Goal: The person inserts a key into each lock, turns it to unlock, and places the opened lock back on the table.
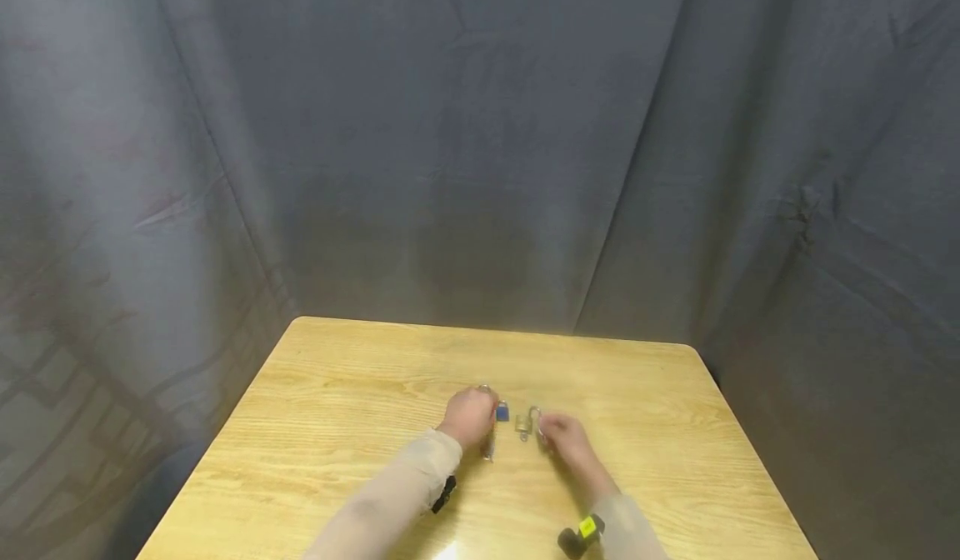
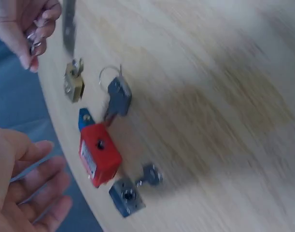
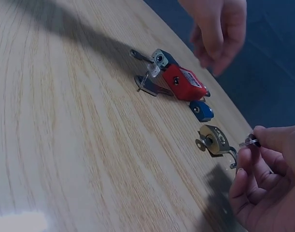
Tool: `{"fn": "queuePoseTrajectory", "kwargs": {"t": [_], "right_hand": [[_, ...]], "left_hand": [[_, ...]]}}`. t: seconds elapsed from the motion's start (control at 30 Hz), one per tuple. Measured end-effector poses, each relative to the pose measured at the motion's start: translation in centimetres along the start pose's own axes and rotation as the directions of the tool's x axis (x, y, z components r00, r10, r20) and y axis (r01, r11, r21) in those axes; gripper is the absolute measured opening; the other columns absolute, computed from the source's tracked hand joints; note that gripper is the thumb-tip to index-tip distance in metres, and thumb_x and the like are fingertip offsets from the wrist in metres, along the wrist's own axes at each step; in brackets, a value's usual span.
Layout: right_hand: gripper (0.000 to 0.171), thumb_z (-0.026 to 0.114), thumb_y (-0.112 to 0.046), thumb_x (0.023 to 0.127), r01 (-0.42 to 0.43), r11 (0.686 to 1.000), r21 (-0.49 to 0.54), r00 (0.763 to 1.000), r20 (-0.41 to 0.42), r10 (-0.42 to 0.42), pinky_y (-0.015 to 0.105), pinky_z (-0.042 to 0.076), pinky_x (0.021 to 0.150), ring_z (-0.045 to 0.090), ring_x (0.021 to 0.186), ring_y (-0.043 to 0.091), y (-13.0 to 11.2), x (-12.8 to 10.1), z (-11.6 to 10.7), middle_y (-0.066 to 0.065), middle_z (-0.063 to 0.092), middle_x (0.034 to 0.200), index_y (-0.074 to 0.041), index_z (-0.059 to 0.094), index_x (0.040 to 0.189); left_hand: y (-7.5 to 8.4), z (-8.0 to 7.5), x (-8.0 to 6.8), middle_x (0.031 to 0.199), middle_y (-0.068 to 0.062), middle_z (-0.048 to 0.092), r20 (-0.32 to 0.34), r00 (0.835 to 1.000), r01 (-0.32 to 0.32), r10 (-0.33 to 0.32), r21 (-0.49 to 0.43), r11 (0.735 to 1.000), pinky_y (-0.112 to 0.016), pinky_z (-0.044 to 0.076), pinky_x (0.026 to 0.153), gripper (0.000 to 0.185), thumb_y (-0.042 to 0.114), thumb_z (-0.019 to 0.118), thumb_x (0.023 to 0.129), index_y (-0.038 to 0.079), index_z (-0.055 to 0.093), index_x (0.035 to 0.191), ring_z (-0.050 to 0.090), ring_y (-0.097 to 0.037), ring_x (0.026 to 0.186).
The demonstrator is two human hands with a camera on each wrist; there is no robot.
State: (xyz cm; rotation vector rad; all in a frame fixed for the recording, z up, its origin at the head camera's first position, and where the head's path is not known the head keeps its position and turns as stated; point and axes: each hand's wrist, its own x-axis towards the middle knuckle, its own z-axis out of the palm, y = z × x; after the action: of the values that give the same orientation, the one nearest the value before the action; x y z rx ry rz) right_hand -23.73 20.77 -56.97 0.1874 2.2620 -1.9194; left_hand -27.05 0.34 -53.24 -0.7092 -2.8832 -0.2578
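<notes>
Cannot read the small label (image 3: 191, 78) on the red padlock (image 3: 186, 91). Cannot identify the metal piece (image 3: 254, 140) partly covered by the right fingers (image 3: 240, 183). Cannot follow the sleeves (image 1: 390, 493) past the head view's bottom edge.

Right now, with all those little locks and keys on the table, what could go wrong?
The small metal piece pinched in the right hand's fingertips might slip and drop.

The red padlock sits close to the blue padlock and the gray padlock, so the left hand nearby could knock them.

The key with a ring lies near both the red and gray padlocks, so someone might try it in the wrong one.
</notes>
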Motion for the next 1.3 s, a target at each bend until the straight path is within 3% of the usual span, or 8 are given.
{"fn": "queuePoseTrajectory", "kwargs": {"t": [0.2, 0.33, 0.57, 0.97, 1.17, 1.3], "right_hand": [[0.032, 0.054, -0.02, 0.098, -0.005, 0.999, -0.05, 1.0, -0.019, 0.004, 0.024, 0.047, 0.059, 0.049, 0.064, 0.015, 0.3, -0.2, -0.2, 0.003, 0.054, 0.071, 0.01, 0.059, 0.107], [0.033, 0.055, -0.02, 0.097, 0.003, 0.997, -0.073, 1.0, -0.029, -0.005, 0.026, 0.048, 0.062, 0.051, 0.066, 0.016, 0.4, -0.2, -0.2, 0.005, 0.056, 0.072, 0.01, 0.059, 0.109], [0.035, 0.053, -0.018, 0.098, 0.009, 0.997, -0.08, 1.0, -0.02, -0.011, 0.028, 0.051, 0.067, 0.056, 0.073, 0.019, 0.3, -0.3, -0.2, 0.008, 0.06, 0.081, 0.012, 0.056, 0.116], [0.035, 0.053, -0.017, 0.098, 0.007, 0.996, -0.085, 0.999, -0.031, -0.009, 0.027, 0.051, 0.065, 0.055, 0.072, 0.019, 0.3, -0.3, -0.2, 0.012, 0.061, 0.083, 0.012, 0.056, 0.118], [0.034, 0.053, -0.015, 0.097, 0.004, 0.998, -0.068, 0.999, -0.035, -0.007, 0.026, 0.05, 0.063, 0.054, 0.071, 0.018, 0.4, -0.2, -0.3, 0.012, 0.061, 0.081, 0.012, 0.057, 0.117], [0.034, 0.054, -0.016, 0.097, -0.019, 1.0, -0.012, 0.999, -0.042, 0.019, 0.026, 0.05, 0.063, 0.054, 0.071, 0.018, 0.5, -0.2, -0.5, 0.009, 0.06, 0.082, 0.011, 0.055, 0.118]], "left_hand": [[1.1, 1.3, 0.6, 0.091, 0.005, 0.061, 0.028, 0.999, -0.038, 0.034, 0.15, 0.988, -0.022, 0.05, 0.076, 0.026, 0.02, 0.08, 0.074, 0.017, 0.07, 0.097, 0.054, -0.01, 0.082], [1.5, 2.1, 0.8, 0.098, 0.002, 0.058, 0.032, 0.999, -0.027, 0.022, 0.185, 0.982, -0.025, 0.048, 0.079, 0.023, 0.014, 0.076, 0.077, 0.016, 0.071, 0.099, 0.051, -0.014, 0.09], [1.8, 3.0, 0.9, 0.112, -0.001, 0.059, 0.059, 0.998, -0.009, -0.006, 0.256, 0.967, -0.031, 0.046, 0.094, 0.012, 0.02, 0.074, 0.079, 0.019, 0.074, 0.091, 0.051, -0.019, 0.107], [2.0, 4.0, 0.8, 0.113, -0.002, 0.058, 0.052, 0.998, 0.004, -0.019, 0.284, 0.959, -0.037, 0.038, 0.103, 0.023, 0.018, 0.075, 0.077, 0.019, 0.07, 0.099, 0.047, -0.022, 0.114], [2.0, 4.2, 0.9, 0.11, 0.0, 0.061, 0.047, 0.999, -0.034, 0.021, 0.3, 0.953, -0.038, 0.037, 0.107, 0.022, 0.018, 0.075, 0.078, 0.017, 0.069, 0.1, 0.048, -0.021, 0.114], [1.8, 4.0, 1.3, 0.1, 0.001, 0.063, -0.032, 0.996, -0.081, 0.088, 0.188, 0.979, -0.035, 0.046, 0.101, 0.022, 0.022, 0.074, 0.081, 0.014, 0.066, 0.1, 0.057, -0.018, 0.101]]}}
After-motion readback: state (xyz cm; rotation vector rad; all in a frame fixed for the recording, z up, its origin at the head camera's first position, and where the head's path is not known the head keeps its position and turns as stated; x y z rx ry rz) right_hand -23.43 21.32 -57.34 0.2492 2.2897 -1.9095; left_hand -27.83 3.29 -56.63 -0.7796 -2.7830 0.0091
